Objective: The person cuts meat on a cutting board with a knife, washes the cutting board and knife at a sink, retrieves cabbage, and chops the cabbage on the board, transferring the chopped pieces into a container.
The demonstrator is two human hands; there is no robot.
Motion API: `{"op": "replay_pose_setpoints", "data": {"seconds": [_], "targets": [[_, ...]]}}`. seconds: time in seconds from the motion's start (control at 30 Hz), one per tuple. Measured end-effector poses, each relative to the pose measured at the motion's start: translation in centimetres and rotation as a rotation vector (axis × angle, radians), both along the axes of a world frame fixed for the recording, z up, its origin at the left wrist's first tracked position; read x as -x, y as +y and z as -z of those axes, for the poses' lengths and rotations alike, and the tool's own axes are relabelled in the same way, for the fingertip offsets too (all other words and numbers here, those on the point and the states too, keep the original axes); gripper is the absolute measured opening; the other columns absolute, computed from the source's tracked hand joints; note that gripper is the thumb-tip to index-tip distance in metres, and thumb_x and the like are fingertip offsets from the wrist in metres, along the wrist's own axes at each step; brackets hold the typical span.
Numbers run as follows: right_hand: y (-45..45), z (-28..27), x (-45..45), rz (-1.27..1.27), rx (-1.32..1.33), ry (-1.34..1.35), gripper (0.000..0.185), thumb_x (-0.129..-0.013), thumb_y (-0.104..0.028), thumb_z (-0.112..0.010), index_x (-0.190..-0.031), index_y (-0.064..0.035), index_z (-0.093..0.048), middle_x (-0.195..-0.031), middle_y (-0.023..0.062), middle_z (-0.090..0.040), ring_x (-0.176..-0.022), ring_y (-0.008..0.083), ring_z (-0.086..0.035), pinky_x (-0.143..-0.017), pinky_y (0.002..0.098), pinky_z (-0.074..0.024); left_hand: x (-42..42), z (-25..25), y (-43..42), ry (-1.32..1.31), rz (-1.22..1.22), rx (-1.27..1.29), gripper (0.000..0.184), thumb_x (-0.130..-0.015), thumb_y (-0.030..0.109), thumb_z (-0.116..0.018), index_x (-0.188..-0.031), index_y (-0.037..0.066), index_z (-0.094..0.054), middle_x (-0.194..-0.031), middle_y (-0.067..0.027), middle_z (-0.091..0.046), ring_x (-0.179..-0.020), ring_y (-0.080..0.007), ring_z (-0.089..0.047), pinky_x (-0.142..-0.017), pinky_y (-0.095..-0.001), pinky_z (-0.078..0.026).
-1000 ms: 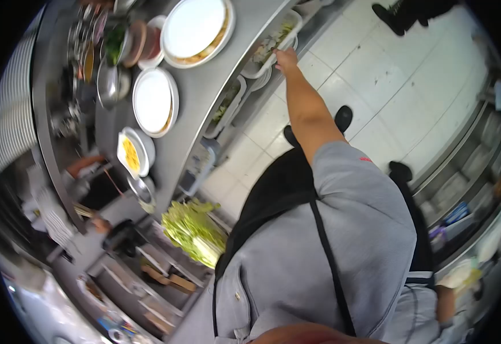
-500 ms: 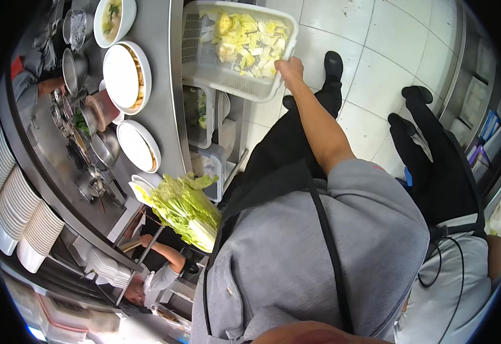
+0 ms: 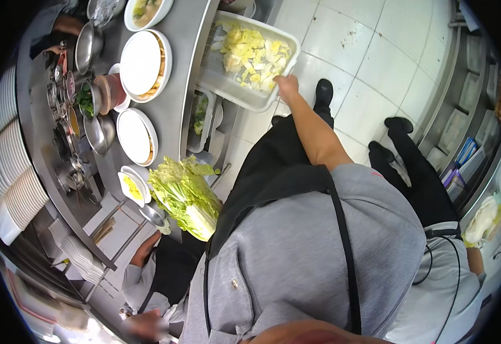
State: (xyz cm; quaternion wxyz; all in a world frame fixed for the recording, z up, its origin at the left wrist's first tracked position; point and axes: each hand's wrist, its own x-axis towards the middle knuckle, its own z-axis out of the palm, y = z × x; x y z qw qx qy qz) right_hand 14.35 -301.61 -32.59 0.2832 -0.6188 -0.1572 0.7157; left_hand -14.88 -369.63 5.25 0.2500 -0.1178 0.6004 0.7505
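Note:
My right hand (image 3: 287,87) grips the near rim of a white plastic basket (image 3: 262,103), which sticks out from under the steel counter's edge. Cut pale yellow-green leaves (image 3: 253,54) lie in it. A whole leafy cabbage (image 3: 186,198) is at the left side of my body, beside the counter edge. My left hand does not show; whatever supports the cabbage is hidden.
Covered white dishes (image 3: 141,63) and bowls stand on the steel counter (image 3: 176,74). Under it is another bin with greens (image 3: 201,117). One person (image 3: 428,275) stands at the right, another (image 3: 164,275) at the lower left. Shelves line the right side.
The basket, under the counter a second ago, came out with my right hand on its rim. Since half a second ago, the view has shifted and the lower-left person appears closer.

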Motion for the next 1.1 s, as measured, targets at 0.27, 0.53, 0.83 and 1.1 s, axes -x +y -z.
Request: {"op": "replay_pose_setpoints", "data": {"seconds": [0.27, 0.53, 0.83, 1.1], "targets": [[2.3, -2.0, 4.2, -0.004, -0.056, -0.022, 0.043, -0.071, 0.002, -0.065, -0.110, 0.0160, -0.058, -0.102, 0.0217, -0.063, -0.090, 0.0337, -0.065, -0.073, 0.0455, -0.0532, -7.5, 5.6, -0.5, -0.065, -0.084, -0.058, 0.071, -0.093, 0.058, -0.046, -0.142, 0.007, -0.045, -0.108, -0.0094, -0.054, -0.098, -0.0260, -0.050, -0.087, -0.0420, -0.041], [2.2, -1.4, -6.7, -0.012, -0.177, 0.068, 0.041, -0.072, -0.002, -0.063, -0.108, 0.0162, -0.058, -0.092, 0.0192, -0.065, -0.079, 0.0300, -0.066, -0.069, 0.0415, -0.0548, -11.1, 12.6, 5.2, -0.179, -0.022, -0.157, 0.069, -0.091, 0.055, -0.049, -0.139, 0.005, -0.048, -0.111, -0.0112, -0.056, -0.100, -0.0275, -0.052, -0.089, -0.0432, -0.042], [-1.4, -8.3, -30.0, 0.245, -0.214, -0.112, 0.048, -0.078, 0.002, -0.060, -0.124, 0.0150, -0.054, -0.110, 0.0230, -0.066, -0.096, 0.0323, -0.067, -0.080, 0.0428, -0.0562, -7.8, 23.5, 37.5, -0.450, 0.584, -0.345, 0.067, -0.090, 0.051, -0.053, -0.137, 0.004, -0.050, -0.115, -0.0132, -0.058, -0.103, -0.0291, -0.055, -0.092, -0.0445, -0.044], [3.2, -3.6, -40.9, 0.846, -0.260, -0.117, 0.047, -0.067, 0.011, -0.050, -0.114, 0.0159, -0.054, -0.100, 0.0217, -0.061, -0.089, 0.0410, -0.066, -0.072, 0.0548, -0.0560, -15.7, 22.8, 61.7, -0.629, 1.063, -0.348, 0.065, -0.088, 0.047, -0.057, -0.135, 0.002, -0.053, -0.118, -0.0149, -0.059, -0.106, -0.0306, -0.057, -0.094, -0.0457, -0.046]]}}
